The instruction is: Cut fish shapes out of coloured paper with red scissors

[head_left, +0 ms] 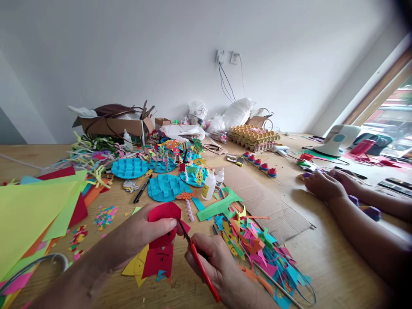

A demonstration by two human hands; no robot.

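Red paper [162,213] is held just above the table [325,262], pinched between the thumb and fingers of the left hand [141,234]. Red-handled scissors [202,267] are gripped in the closed fingers of the right hand [222,266], with the blade tips set at the paper's right edge. For a clean cut, the sheet is best held taut and turned into the blades, with the pinching fingers clear of the cut line. Coloured scraps [254,246] lie just beside.

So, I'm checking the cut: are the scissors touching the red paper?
Touching. The head view shows the scissors with their dark blade tip against the right edge of the red paper, which the left hand pinches.
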